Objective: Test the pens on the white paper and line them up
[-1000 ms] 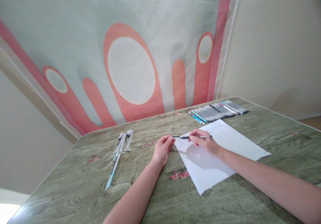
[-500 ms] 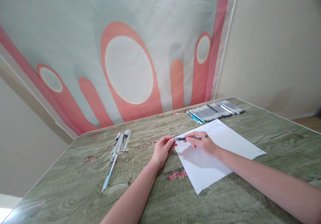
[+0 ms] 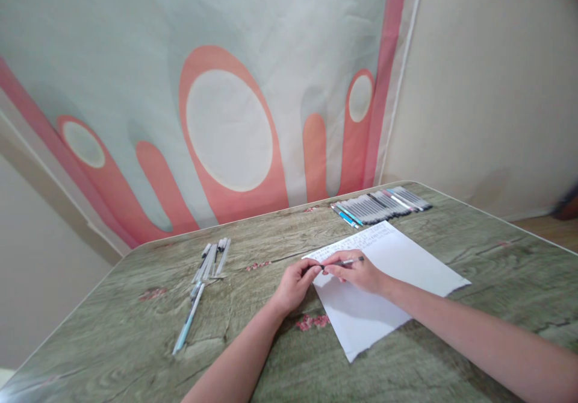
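My right hand (image 3: 359,272) is closed round a slim pen (image 3: 354,261) with a clear barrel and dark grip, its back end pointing right. At the pen's front end, the fingers of my left hand (image 3: 293,282) are pinched together on it; the tip itself is hidden. Both hands are over the left part of a white sheet of paper (image 3: 388,306), whose far left area carries lines of small handwriting. The sheet lies at a slant on the wood-patterned table (image 3: 253,355).
Behind the paper lies a long row of clear pens with dark caps (image 3: 374,208), with blue pens (image 3: 347,216) at its left end. A loose group of pens (image 3: 210,261) lies on the left, with a light-blue pen (image 3: 184,334) nearer me. A patterned curtain (image 3: 226,5) hangs beyond the table.
My left fingers have closed further over the pen's front end, and both hands sit slightly lower in view. The camera view has shifted a little; the pens on the table look unmoved.
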A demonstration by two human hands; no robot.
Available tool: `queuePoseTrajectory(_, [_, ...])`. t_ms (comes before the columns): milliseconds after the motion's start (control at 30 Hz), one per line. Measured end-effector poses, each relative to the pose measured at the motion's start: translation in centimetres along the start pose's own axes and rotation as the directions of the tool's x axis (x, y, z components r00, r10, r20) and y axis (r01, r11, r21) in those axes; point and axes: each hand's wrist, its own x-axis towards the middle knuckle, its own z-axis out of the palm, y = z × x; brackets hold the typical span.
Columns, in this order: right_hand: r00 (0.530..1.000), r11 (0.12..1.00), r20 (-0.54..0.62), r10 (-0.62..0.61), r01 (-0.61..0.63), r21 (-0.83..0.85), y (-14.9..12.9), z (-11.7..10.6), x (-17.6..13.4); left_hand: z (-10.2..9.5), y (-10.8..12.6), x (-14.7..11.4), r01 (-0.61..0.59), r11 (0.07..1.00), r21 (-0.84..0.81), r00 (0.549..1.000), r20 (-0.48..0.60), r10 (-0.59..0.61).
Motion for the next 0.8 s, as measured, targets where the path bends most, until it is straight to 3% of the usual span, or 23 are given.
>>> queuePoseTrajectory(533, [0.999, 0.999, 0.000, 0.035, -0.035, 0.032, -0.2, 0.5, -0.1, -0.5, 0.1, -0.1, 0.007, 0.999, 0.046, 0.999, 0.040, -0.009])
queuePoseTrajectory(733, [0.994, 0.988, 0.095, 0.059, -0.072, 0.135, -0.4, -0.9, 0.4, -0.1, -0.1, 0.1, 0.061, 0.998, 0.036, 0.997, -0.044, -0.059])
queuePoseTrajectory(800, [0.998, 0.984, 0.026, 0.049, -0.053, 0.168, -0.4, -1.8, 0.7, -0.1, -0.4, 0.3, 0.069, 0.996, 0.055, 0.990, -0.125, -0.062])
